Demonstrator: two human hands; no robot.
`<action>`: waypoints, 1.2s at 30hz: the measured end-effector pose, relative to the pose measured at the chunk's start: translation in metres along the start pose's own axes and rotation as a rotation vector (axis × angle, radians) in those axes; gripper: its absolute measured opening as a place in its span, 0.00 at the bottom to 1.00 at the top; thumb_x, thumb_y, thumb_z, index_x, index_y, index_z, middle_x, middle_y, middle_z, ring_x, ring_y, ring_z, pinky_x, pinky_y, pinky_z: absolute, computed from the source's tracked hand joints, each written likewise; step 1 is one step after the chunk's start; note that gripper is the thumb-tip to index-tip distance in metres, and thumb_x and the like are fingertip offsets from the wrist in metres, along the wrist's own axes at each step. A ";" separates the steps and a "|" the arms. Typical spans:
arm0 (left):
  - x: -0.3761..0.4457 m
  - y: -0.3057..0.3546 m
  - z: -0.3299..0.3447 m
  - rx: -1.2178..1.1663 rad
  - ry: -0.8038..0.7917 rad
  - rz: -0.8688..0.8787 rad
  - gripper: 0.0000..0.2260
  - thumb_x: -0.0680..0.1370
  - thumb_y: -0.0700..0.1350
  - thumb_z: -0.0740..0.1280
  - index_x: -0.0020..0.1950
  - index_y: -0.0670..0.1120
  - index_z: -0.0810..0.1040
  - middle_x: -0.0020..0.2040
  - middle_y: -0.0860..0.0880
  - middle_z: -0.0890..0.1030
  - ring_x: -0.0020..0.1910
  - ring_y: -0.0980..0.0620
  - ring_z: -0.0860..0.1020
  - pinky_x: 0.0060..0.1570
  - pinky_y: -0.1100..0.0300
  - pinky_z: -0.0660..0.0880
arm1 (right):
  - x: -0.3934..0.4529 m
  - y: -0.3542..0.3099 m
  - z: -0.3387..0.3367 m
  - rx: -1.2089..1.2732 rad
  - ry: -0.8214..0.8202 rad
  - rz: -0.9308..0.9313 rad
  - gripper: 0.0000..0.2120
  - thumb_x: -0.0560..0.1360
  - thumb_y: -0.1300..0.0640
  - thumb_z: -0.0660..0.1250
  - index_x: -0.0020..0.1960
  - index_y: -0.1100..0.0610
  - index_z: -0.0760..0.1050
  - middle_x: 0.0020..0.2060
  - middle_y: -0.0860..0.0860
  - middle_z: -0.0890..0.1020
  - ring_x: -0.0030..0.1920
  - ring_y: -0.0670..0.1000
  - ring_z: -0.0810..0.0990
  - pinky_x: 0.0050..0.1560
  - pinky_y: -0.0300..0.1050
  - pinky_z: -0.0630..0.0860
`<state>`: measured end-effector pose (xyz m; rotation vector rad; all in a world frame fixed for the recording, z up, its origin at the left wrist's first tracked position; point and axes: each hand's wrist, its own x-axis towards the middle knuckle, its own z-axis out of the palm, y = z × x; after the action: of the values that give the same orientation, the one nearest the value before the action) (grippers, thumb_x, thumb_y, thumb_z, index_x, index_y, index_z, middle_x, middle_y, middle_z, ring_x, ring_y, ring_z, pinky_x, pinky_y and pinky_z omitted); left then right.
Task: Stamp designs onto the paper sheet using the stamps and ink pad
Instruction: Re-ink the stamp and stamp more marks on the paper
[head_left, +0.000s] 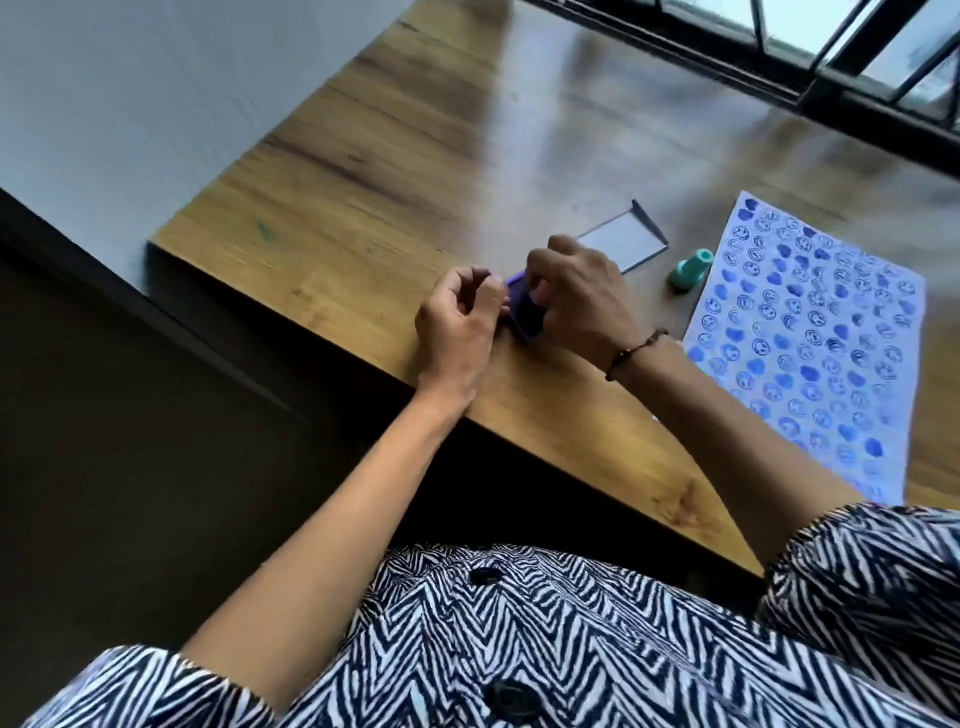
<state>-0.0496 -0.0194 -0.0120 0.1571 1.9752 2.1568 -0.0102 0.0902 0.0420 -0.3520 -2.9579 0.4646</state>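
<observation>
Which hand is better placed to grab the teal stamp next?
Right. The right hand is nearer the teal stamp, which lies on the table between it and the stamped paper sheet. The left hand sits beyond the purple ink pad both hands are handling.

We see a wooden bench (363, 171) with a warm brown grain, its polished top catching pale streaks of light toward the far side. A small green smudge (266, 232) marks the wood near its left corner. To the left of the bench we find a plain grey-white wall (130, 93), and below it a dark, shadowed floor (130, 415). Along the far edge we make out a window (831, 41) with black metal bars and bright daylight behind them. At the bottom of the view we see a black-and-white zigzag shirt (493, 634) with dark buttons, and a thin beaded bracelet (636, 353) circles one wrist.
</observation>
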 end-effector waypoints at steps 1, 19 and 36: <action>-0.001 0.001 0.000 0.008 -0.006 -0.001 0.10 0.69 0.47 0.64 0.44 0.41 0.76 0.34 0.48 0.78 0.32 0.50 0.77 0.45 0.47 0.78 | -0.001 0.000 0.000 -0.009 -0.036 0.015 0.08 0.69 0.68 0.60 0.44 0.62 0.76 0.46 0.60 0.78 0.43 0.63 0.76 0.35 0.45 0.63; -0.114 0.002 0.091 0.560 -1.083 0.728 0.11 0.71 0.44 0.66 0.50 0.39 0.76 0.45 0.39 0.83 0.44 0.43 0.81 0.46 0.56 0.70 | -0.202 0.091 -0.051 0.529 0.609 0.923 0.05 0.68 0.62 0.72 0.42 0.55 0.79 0.35 0.51 0.82 0.34 0.39 0.79 0.42 0.33 0.75; -0.103 -0.002 0.098 0.594 -1.076 0.681 0.13 0.73 0.50 0.63 0.49 0.41 0.75 0.42 0.42 0.84 0.41 0.43 0.81 0.42 0.51 0.76 | -0.179 0.086 -0.035 0.019 0.252 0.780 0.06 0.71 0.64 0.64 0.47 0.62 0.77 0.46 0.62 0.79 0.48 0.62 0.77 0.48 0.54 0.74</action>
<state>0.0723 0.0530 0.0021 1.8253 1.8265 1.0878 0.1858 0.1351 0.0320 -1.4498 -2.4665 0.4674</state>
